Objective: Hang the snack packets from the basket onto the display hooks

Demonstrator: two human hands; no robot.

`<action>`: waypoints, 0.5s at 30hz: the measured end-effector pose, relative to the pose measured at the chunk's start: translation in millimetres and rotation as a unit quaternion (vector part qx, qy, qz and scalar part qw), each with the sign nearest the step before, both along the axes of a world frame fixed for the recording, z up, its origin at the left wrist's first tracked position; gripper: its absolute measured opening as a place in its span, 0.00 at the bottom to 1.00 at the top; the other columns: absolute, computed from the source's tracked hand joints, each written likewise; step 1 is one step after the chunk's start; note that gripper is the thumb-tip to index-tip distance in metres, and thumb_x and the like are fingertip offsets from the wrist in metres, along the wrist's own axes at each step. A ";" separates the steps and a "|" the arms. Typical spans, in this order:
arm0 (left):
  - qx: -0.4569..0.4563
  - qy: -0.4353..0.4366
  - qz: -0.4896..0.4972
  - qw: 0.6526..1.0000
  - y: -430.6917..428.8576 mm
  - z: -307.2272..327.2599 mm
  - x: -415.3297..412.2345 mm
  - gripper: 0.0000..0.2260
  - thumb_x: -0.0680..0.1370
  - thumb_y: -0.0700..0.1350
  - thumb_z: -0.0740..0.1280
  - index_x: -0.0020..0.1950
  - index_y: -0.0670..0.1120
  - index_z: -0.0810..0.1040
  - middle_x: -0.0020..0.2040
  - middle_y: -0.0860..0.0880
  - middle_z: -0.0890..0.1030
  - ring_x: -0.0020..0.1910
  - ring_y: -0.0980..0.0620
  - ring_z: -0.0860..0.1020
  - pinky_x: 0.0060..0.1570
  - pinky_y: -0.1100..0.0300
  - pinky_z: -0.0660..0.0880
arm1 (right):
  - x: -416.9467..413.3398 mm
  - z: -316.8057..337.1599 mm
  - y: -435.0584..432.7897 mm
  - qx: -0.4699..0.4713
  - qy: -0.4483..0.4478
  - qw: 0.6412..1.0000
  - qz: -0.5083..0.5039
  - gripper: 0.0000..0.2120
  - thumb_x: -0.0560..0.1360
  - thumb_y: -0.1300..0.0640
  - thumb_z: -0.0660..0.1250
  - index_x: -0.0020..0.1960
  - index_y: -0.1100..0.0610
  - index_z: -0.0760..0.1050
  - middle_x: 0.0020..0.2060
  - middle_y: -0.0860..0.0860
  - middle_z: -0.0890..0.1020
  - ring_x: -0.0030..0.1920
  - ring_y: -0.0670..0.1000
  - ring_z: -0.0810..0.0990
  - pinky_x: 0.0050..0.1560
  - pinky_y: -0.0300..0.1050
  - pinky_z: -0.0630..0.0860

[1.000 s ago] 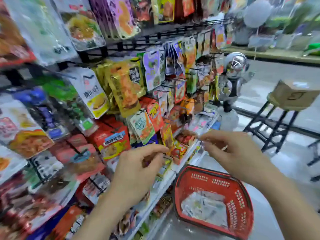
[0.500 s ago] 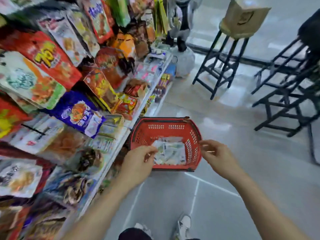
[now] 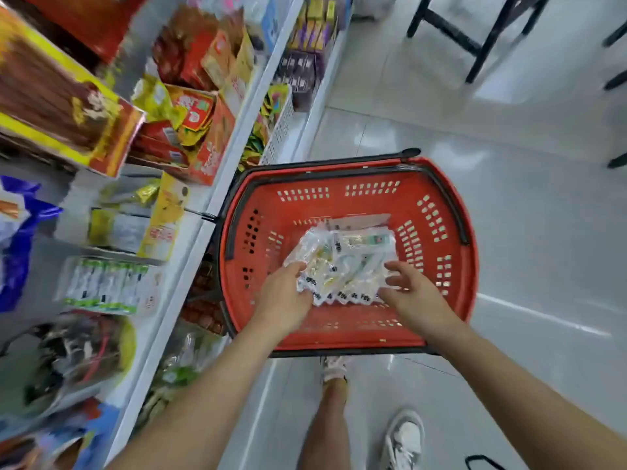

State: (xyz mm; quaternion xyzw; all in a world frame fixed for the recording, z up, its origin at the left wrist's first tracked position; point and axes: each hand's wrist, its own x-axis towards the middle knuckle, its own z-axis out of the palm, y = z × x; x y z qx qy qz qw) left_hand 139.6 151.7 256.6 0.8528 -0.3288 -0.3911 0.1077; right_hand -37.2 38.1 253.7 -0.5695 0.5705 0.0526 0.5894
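White crinkly plastic snack packets (image 3: 342,262) are heaped in the middle of the red plastic basket (image 3: 339,195). The left hand (image 3: 283,295) is laid on them, its grip unclear; the right hand (image 3: 412,295) is spread alongside. Judged light and slippery, they are best pinched at sealed edges.

Left hand (image 3: 282,295), right hand (image 3: 412,293) onto packets (image 3: 342,262)

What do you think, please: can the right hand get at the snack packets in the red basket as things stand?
Probably yes. The right hand is open inside the basket, fingertips at the right edge of the snack packets, with nothing between them.
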 end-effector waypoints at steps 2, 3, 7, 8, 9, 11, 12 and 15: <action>0.037 0.003 -0.007 0.999 -21.1 -71.6 17.7 0.25 0.76 0.40 0.66 0.73 0.44 0.68 0.71 0.45 0.71 0.69 0.45 0.69 0.66 0.56 0.65 | 25.7 -64.7 -13.7 0.006 0.022 1.000 0.010 0.27 0.77 0.60 0.65 0.74 0.50 0.63 0.68 0.55 0.71 0.47 0.54 0.80 0.42 0.47 0.78; 0.056 0.005 -0.014 0.998 -30.4 -106.1 26.1 0.25 0.76 0.41 0.66 0.73 0.44 0.67 0.71 0.45 0.71 0.69 0.44 0.69 0.66 0.55 0.66 | 37.8 -96.2 -20.1 0.014 0.037 0.999 0.009 0.29 0.77 0.60 0.65 0.75 0.50 0.60 0.70 0.56 0.69 0.45 0.54 0.80 0.40 0.47 0.79; 0.111 -0.012 -0.050 0.993 -56.6 -234.0 49.5 0.26 0.74 0.46 0.69 0.71 0.42 0.68 0.68 0.43 0.73 0.67 0.42 0.71 0.64 0.54 0.68 | 67.5 -214.9 -38.9 0.045 0.074 0.996 -0.015 0.37 0.77 0.63 0.66 0.79 0.51 0.49 0.76 0.57 0.61 0.38 0.50 0.78 0.31 0.33 0.71; 0.127 -0.019 -0.058 0.990 -59.6 -259.6 52.5 0.27 0.74 0.49 0.70 0.70 0.42 0.67 0.68 0.43 0.73 0.66 0.42 0.71 0.64 0.53 0.69 | 70.0 -236.9 -41.3 0.042 0.090 0.995 -0.010 0.39 0.77 0.62 0.67 0.79 0.51 0.47 0.75 0.57 0.61 0.47 0.53 0.78 0.37 0.30 0.70; 0.139 -0.026 -0.064 0.988 -61.1 -283.2 54.6 0.29 0.74 0.52 0.70 0.71 0.42 0.66 0.69 0.42 0.71 0.67 0.41 0.71 0.65 0.51 0.69 | 70.0 -258.7 -43.5 0.037 0.104 0.994 -0.007 0.40 0.77 0.60 0.67 0.79 0.51 0.45 0.75 0.57 0.62 0.56 0.56 0.76 0.44 0.30 0.70; 0.159 -0.033 -0.069 0.984 -62.4 -322.9 58.2 0.33 0.75 0.53 0.69 0.74 0.42 0.61 0.72 0.42 0.67 0.70 0.40 0.66 0.68 0.48 0.66 | 69.7 -293.6 -45.8 0.028 0.131 0.991 -0.014 0.42 0.77 0.58 0.68 0.79 0.50 0.42 0.75 0.57 0.61 0.67 0.60 0.68 0.60 0.42 0.69; 0.168 -0.030 -0.064 0.983 -62.5 -338.8 59.9 0.36 0.75 0.52 0.69 0.76 0.43 0.57 0.74 0.42 0.63 0.73 0.39 0.62 0.70 0.48 0.63 | 69.1 -309.6 -45.7 0.024 0.143 0.989 -0.022 0.44 0.75 0.57 0.69 0.78 0.49 0.41 0.75 0.58 0.60 0.70 0.62 0.66 0.66 0.49 0.67; 0.178 -0.020 -0.024 0.983 -63.0 -373.3 65.5 0.41 0.74 0.53 0.71 0.78 0.45 0.50 0.77 0.41 0.57 0.75 0.39 0.57 0.72 0.46 0.61 | 64.6 -346.3 -44.7 0.026 0.168 0.983 -0.071 0.49 0.72 0.58 0.72 0.78 0.44 0.40 0.76 0.60 0.56 0.69 0.64 0.68 0.66 0.58 0.71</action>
